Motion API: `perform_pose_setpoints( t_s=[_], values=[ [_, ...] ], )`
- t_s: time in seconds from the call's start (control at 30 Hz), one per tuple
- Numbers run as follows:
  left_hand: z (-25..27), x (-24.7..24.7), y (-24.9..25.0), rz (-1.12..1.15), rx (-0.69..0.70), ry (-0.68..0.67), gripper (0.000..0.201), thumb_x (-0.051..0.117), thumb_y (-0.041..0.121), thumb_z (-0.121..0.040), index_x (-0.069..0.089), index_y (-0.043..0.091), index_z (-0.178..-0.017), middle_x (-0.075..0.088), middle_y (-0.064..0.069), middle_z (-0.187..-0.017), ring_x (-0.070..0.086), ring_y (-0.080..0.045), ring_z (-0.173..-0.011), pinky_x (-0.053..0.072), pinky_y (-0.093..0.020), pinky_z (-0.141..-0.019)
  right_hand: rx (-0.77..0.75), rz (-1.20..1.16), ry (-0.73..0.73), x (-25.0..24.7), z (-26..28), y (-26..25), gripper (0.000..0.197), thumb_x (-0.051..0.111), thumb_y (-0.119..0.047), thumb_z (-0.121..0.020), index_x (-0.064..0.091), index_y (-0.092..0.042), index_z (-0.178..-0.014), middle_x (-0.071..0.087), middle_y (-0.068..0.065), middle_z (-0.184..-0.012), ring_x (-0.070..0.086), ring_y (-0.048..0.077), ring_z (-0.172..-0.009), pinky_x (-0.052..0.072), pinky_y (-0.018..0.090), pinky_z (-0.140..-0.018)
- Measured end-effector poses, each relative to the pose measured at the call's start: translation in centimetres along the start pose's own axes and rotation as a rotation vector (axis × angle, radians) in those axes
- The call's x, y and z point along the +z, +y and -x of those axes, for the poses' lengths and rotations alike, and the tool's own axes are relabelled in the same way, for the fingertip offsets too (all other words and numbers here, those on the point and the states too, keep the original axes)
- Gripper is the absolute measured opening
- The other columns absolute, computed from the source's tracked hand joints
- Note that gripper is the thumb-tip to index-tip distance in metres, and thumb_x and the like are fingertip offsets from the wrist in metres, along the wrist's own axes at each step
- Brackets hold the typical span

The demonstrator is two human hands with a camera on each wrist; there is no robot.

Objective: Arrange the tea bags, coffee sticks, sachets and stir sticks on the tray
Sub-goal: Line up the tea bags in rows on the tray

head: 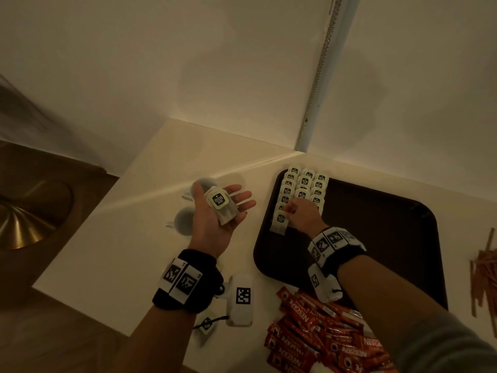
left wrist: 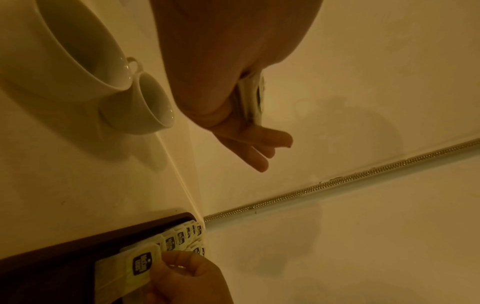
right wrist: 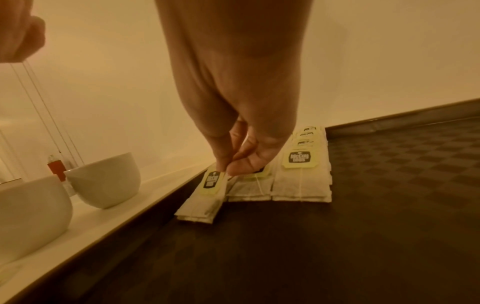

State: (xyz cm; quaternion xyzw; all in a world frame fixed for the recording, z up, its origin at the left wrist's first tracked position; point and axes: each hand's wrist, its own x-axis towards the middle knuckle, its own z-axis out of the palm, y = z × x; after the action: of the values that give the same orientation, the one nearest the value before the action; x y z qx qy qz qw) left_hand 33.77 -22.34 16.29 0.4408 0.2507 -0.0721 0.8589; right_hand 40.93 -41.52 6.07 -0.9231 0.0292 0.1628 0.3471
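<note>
Tea bags [head: 305,188] on tray [head: 376,238]

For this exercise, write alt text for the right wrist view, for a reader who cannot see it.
The right hand pinches the tag of a tea bag at the near end of three tea bag rows on a dark tray. Two white cups stand on the counter left of the tray.

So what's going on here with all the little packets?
A person is laying tea bags in neat rows on a dark tray. The right hand pinches one tea bag at the near end of the left row, while the left hand lies palm up with a small stack of tea bags. Nescafe sticks and stir sticks wait off the tray.
</note>
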Motion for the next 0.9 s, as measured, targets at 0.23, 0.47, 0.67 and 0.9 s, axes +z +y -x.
perform_pose_setpoints(
  t_s=[0.23, 0.47, 0.67, 0.9],
  values=[
    [-0.6, 0.1, -0.2, -0.062, -0.036, -0.070, 0.083, 0.012, 0.069, -0.091, 0.065, 0.005, -0.098, 0.073, -0.014, -0.092, 0.071, -0.025, -0.082, 0.053, -0.019, -0.050, -0.005, -0.030, 0.064, -0.2, -0.3, -0.5, 0.017, 0.067, -0.013, -0.084, 0.062, -0.003, -0.096, 0.064, 0.013, -0.097, 0.059, 0.022, -0.091, 0.042, 0.024, -0.075],
    [-0.4, 1.1, 0.2, -0.157, -0.071, -0.140, 0.082, 0.011, 0.069, -0.091, 0.066, 0.009, -0.102, 0.074, -0.008, -0.095, 0.071, -0.020, -0.088, 0.057, -0.023, -0.063, -0.738, -0.250, 0.123, -4.5, 4.4, -9.1, 0.027, 0.071, -0.035, -0.078, 0.066, -0.019, -0.099, 0.055, 0.003, -0.092, 0.052, 0.012, -0.084, 0.042, 0.020, -0.077],
    [0.4, 2.7, 1.2, -0.140, -0.026, -0.250, 0.074, 0.013, 0.067, -0.092, 0.062, 0.015, -0.111, 0.072, -0.007, -0.102, 0.069, -0.018, -0.097, 0.056, -0.036, -0.083, -0.860, 0.061, 0.095, -6.5, 5.8, -11.7, 0.047, 0.077, -0.033, -0.071, 0.063, -0.022, -0.114, 0.052, -0.002, -0.102, 0.047, 0.014, -0.095, 0.043, 0.032, -0.083],
    [1.2, 3.1, 1.6, -0.115, 0.023, -0.350, 0.065, 0.025, 0.067, -0.087, 0.061, 0.018, -0.112, 0.072, -0.004, -0.103, 0.069, -0.018, -0.097, 0.055, -0.037, -0.088, -0.821, -0.025, 0.163, -8.1, 6.7, -12.4, 0.041, 0.080, -0.024, -0.069, 0.061, -0.016, -0.105, 0.055, -0.002, -0.097, 0.050, 0.007, -0.084, 0.038, 0.010, -0.073]
  ],
)
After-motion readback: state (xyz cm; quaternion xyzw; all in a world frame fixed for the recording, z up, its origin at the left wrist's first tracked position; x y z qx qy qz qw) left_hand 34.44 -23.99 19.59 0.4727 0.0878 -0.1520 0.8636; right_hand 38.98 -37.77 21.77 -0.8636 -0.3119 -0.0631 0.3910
